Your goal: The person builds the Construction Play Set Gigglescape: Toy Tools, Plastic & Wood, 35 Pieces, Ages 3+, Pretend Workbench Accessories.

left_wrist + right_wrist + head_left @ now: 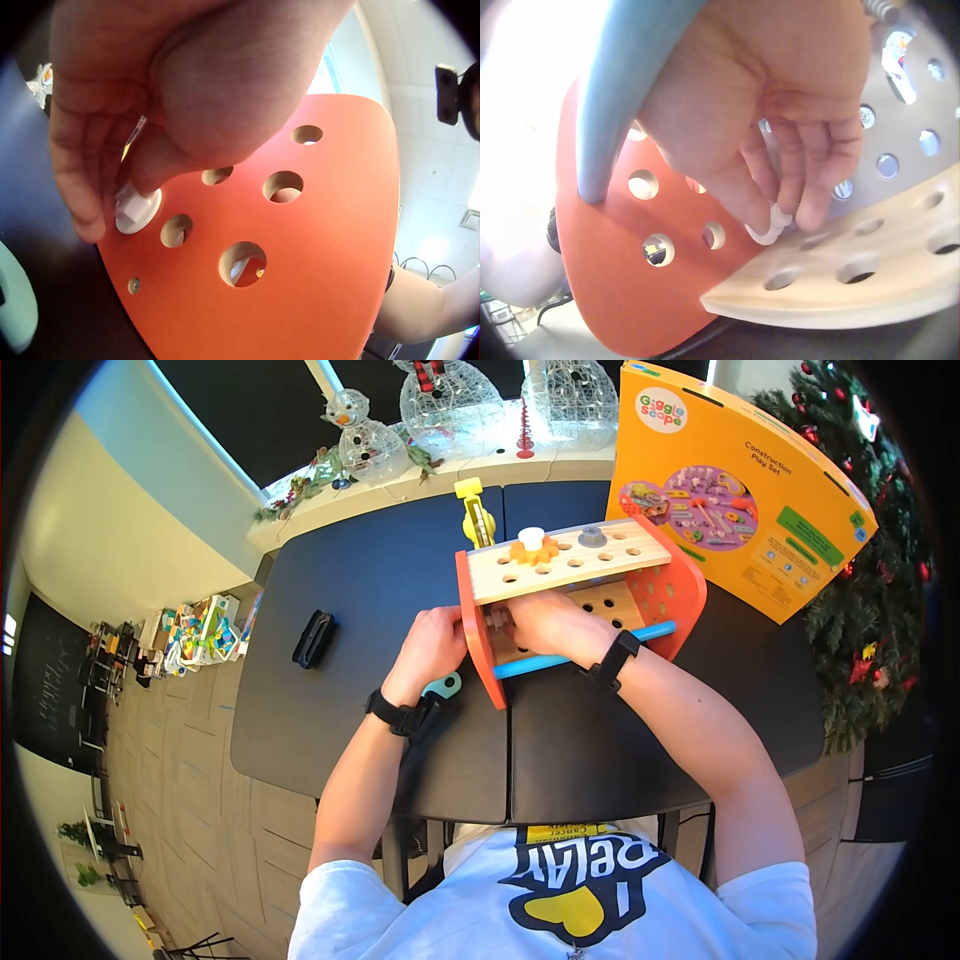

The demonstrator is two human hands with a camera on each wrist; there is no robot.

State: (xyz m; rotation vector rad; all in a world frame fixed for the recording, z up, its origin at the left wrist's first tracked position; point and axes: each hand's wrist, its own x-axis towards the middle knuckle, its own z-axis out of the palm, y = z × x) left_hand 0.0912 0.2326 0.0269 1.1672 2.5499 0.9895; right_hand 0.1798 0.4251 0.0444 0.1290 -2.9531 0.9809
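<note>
A wooden toy workbench [490, 590] with red side panels and a blue rod [540, 663] stands on the table. Outside its left panel [322, 247], my left hand [432, 648] pinches a white hex-headed bolt [135, 210] between thumb and fingers, its flange against the panel at a hole. My right hand [550, 622] reaches inside, under the top board. In the right wrist view its thumb and fingers pinch a white piece [765, 234] at the same panel's inner face, just above the lower holed board [817, 300]; fingers cover most of that piece.
An orange gear [535, 554] with a white bolt and a grey piece [593, 537] sit on the top board. Behind it stands a yellow toy tool [475, 515]. A teal tool [443, 685] lies near my left wrist, a black case [316, 639] further left. A large box [740, 490] stands back right.
</note>
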